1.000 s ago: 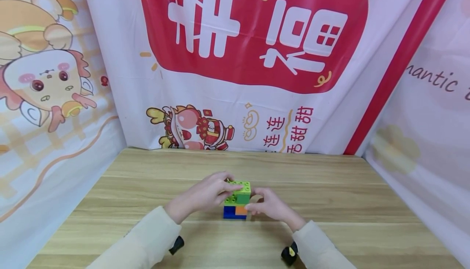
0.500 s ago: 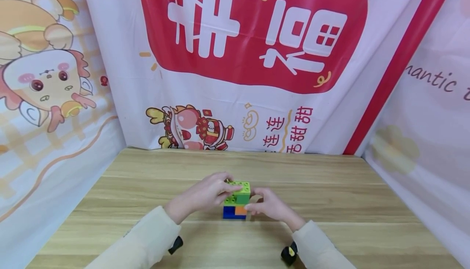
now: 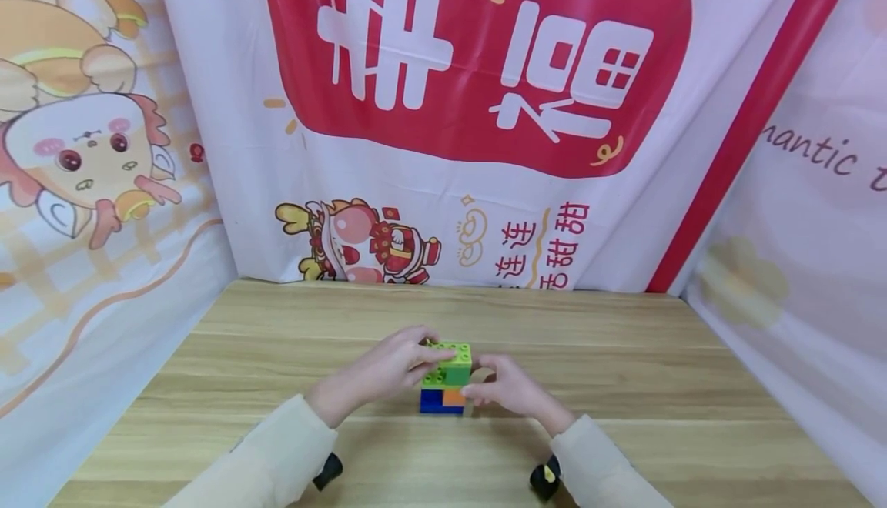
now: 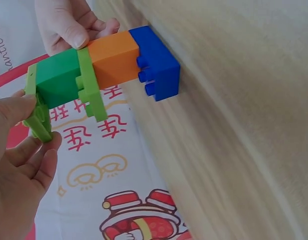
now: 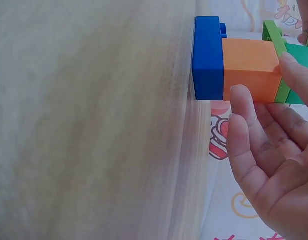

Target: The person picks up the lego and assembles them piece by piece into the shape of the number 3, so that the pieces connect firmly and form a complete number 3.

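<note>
A stack of toy building blocks stands upright on the wooden table [image 3: 624,354]. A blue block [image 5: 208,60] is at the bottom, with an orange block [image 4: 113,56] on one end of it. Over that lie a lime green plate [image 4: 92,85], a dark green block [image 4: 57,77] and a second lime plate [image 3: 463,351] on top. My left hand [image 3: 398,362] pinches the top plate, thumb over it and fingertips at its lower edge. From the other side, my right hand [image 3: 509,387] holds the stack's middle, thumb at the lower lime plate and fingers round the orange block.
A white cloth with red print [image 3: 471,208] hangs behind the table's far edge. Printed cloths also hang along the left [image 3: 104,323] and right [image 3: 797,262] sides. Black wrist straps [image 3: 546,479] hang below both sleeves.
</note>
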The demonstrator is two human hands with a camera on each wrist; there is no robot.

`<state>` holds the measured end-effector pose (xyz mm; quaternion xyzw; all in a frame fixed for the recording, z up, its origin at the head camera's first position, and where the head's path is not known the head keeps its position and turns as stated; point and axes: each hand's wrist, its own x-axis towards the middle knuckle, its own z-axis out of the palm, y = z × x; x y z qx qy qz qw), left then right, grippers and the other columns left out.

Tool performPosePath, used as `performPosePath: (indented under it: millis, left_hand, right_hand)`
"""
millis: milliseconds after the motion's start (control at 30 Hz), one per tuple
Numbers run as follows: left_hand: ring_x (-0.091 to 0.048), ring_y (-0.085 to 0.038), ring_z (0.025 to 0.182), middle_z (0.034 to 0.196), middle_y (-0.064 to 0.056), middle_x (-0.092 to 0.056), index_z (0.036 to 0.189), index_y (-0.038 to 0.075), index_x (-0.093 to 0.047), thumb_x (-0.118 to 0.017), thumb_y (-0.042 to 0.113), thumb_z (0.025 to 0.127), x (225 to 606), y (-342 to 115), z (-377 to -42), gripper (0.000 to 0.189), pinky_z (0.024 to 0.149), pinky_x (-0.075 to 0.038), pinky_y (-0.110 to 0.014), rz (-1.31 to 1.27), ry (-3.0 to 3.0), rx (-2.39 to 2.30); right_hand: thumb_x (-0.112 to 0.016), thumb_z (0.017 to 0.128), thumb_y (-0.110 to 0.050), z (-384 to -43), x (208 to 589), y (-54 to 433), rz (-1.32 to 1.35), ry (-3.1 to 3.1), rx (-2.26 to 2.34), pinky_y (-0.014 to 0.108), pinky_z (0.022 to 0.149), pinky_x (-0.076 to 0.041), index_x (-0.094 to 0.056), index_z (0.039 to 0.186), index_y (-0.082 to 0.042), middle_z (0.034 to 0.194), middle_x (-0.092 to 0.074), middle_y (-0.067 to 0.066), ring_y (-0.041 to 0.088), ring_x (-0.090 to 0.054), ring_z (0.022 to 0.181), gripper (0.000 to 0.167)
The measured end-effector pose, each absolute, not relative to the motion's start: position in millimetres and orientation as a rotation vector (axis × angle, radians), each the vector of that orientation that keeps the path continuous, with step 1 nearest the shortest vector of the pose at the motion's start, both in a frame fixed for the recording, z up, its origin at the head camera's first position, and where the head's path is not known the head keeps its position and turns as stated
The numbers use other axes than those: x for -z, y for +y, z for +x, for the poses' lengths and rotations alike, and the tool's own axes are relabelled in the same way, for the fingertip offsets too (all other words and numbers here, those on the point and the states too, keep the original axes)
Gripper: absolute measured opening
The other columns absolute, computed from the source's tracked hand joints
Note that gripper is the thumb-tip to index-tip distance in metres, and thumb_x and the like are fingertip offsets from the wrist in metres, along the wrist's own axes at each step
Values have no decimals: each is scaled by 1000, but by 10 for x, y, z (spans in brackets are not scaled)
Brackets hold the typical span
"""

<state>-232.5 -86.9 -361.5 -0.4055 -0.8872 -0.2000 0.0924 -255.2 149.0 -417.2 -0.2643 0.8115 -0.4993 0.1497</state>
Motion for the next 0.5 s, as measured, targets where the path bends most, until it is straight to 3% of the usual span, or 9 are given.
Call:
performPosePath:
  millis: [267, 367, 500]
  left_hand:
    - [-50, -13, 103, 120, -3, -53, 125, 25, -59, -61, 19, 90, 3728, -894, -2321, 36, 84, -46, -27, -1137, -2614, 755]
    - [-48, -15, 112, 129, -3, -49, 132, 25, -51, -62, 25, 89, 3764, -914, -2320, 45, 89, -44, -32, -1072, -2646, 908]
    - [-50, -21, 110, 132, -4, -46, 142, 22, -36, -65, 28, 86, 3812, -954, -2329, 63, 88, -46, -37, -972, -2693, 1117]
  right_hand:
    - [-69, 84, -25, -2570, 4190, 1494, -754, 2346, 1419, 39, 61, -52, -60, 111, -4, 99, -60, 5, 28, -61, 70, 35]
    - [-69, 84, -24, -2571, 4183, 1496, -750, 2346, 1418, 39, 61, -52, -60, 112, -4, 100, -59, 6, 28, -61, 70, 36]
    - [-70, 83, -23, -2565, 4172, 1497, -727, 2347, 1419, 40, 61, -52, -59, 114, -3, 100, -59, 6, 29, -61, 71, 38]
